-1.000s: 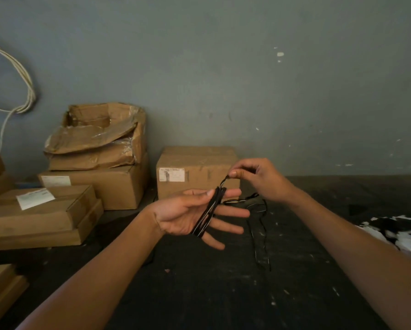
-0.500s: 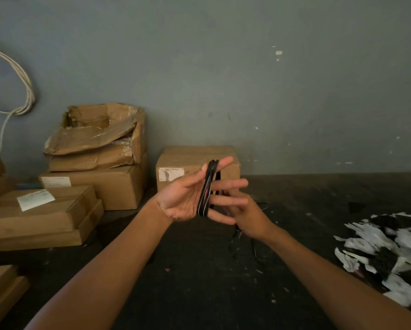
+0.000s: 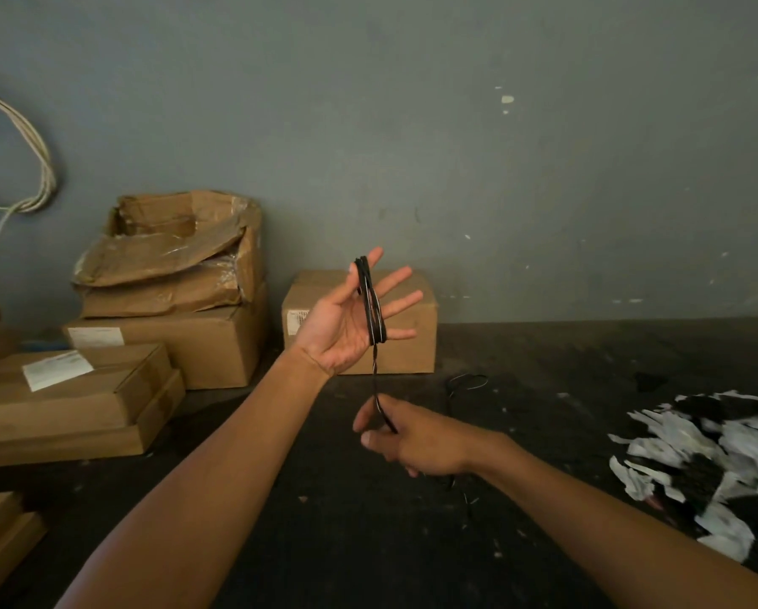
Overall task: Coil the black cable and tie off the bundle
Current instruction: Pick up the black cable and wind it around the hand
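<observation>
At the centre of the view, the black cable (image 3: 371, 306) is wound in several turns around the straight, spread fingers of the left hand (image 3: 350, 322), whose palm faces the camera. The coil's long axis runs nearly upright, from the index finger at 12 o'clock down to the little finger at 6 o'clock. From the coil's lower end a single strand drops straight to the right hand (image 3: 405, 437), which sits at 6 o'clock from the left hand and pinches the strand between thumb and curled fingers. More slack trails below that hand, and a loose loop (image 3: 467, 382) lies on the dark floor (image 3: 544, 367) at 4 o'clock from the coil.

Behind the left hand stands a closed cardboard box (image 3: 412, 345) with a white label (image 3: 297, 320); its print is too small to read. At 9 o'clock, stacked cartons (image 3: 166, 340) carry white labels, likewise unreadable. Torn black-and-white scraps (image 3: 715, 468) lie at 4 o'clock.
</observation>
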`<state>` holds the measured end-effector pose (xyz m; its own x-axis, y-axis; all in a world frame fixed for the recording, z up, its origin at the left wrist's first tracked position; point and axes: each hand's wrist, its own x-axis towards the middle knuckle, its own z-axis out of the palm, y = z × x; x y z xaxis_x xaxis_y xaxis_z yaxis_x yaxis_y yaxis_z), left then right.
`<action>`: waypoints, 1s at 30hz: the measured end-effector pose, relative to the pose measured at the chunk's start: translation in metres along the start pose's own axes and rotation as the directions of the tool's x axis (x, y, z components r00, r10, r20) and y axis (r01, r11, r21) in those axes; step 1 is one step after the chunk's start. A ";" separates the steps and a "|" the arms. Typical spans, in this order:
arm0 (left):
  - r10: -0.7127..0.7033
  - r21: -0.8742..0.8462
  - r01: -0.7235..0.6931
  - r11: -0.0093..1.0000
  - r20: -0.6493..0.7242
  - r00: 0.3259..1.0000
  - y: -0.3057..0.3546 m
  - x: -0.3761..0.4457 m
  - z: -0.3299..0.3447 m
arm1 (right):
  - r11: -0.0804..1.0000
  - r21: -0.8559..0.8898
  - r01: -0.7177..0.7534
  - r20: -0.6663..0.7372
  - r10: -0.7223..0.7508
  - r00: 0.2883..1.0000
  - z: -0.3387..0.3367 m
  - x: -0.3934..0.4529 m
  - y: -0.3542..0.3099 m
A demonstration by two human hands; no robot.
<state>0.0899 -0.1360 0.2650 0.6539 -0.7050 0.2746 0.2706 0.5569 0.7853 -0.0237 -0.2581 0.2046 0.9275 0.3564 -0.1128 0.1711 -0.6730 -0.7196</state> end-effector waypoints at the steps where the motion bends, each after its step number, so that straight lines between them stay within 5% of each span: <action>1: -0.008 0.033 0.009 0.999 -0.034 0.999 -0.003 0.000 -0.004 | 1.000 -0.020 -0.004 0.010 0.004 1.000 -0.002 -0.001 -0.003; 10: -0.090 0.405 0.168 0.899 -0.204 0.975 -0.026 -0.025 -0.047 | 0.925 -0.380 -0.011 0.013 0.017 1.000 -0.052 -0.019 -0.039; 22: -0.383 0.645 0.446 0.621 -0.248 0.890 -0.024 -0.053 -0.050 | 0.830 -0.557 -0.003 -0.263 -0.173 0.949 -0.152 -0.018 -0.052; 30: -0.504 0.497 0.445 0.745 -0.018 0.863 -0.021 -0.063 -0.044 | 0.907 -0.418 0.051 -0.320 -0.199 0.926 -0.166 -0.007 -0.019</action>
<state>0.0742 -0.0837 0.2068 0.4410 -0.8815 -0.1687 0.1417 -0.1173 0.9829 0.0212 -0.3554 0.3326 0.9313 0.2567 0.2585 0.3412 -0.8631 -0.3723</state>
